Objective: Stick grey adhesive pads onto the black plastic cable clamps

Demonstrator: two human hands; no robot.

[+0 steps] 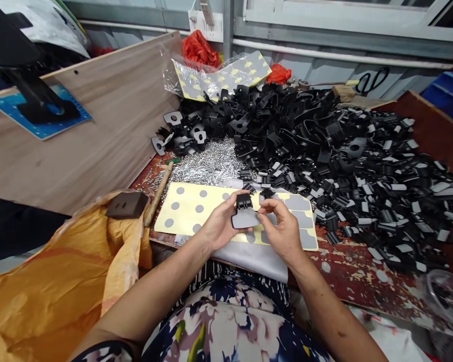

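Note:
My left hand (221, 223) holds a black plastic clip part (244, 201) with a wide grey face (245, 219), thumb along its side. My right hand (285, 234) is beside the part's right edge, thumb and forefinger pinched together; what lies between them is too small to make out. Beneath both hands lies a pale yellow sticker sheet (184, 206) with round grey dots on its left and larger grey pieces on its right. Just beyond the fingers, a few small black clip pieces (264, 178) rest at the sheet's far edge.
A heap of black clip parts (287, 120) covers the back, with smaller grey-padded pieces (392, 191) at right. Silver pins (215, 161) are piled behind the sheet. A hammer (159, 193) and a brown block (127, 205) lie left, near an orange sack (60, 296). A wooden board (109, 115) stands left.

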